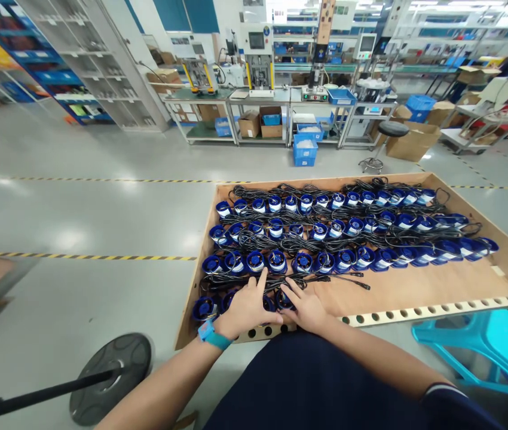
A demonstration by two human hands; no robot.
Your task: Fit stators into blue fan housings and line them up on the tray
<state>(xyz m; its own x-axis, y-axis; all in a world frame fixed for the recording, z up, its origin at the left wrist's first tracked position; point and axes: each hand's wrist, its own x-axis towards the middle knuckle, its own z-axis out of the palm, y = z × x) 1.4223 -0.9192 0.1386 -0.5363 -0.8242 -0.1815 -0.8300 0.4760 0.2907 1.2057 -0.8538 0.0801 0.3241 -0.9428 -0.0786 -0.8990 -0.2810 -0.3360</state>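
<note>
Rows of round blue fan-like units [303, 263] with white labels lie in a shallow wooden crate [326, 301], black cables [301, 243] bundled between the rows. My left hand [245, 309] lies over the nearest row with its fingers spread, the index finger reaching the cables and the thumb pointing right. It hides part of several units. Beside it my right hand [308, 309] has its fingers stretched over a blue unit [285, 300] and the cable ends behind it. Contact under the fingers is partly hidden. Loose cable plugs [361, 283] stick out to the right.
A wooden strip with round holes [397, 315] runs along the crate's near side. A turquoise stool [500, 349] stands at right. A black round stand base [110, 376] is on the floor at left. Workbenches with machines [260, 65] and blue bins [305, 149] line the back.
</note>
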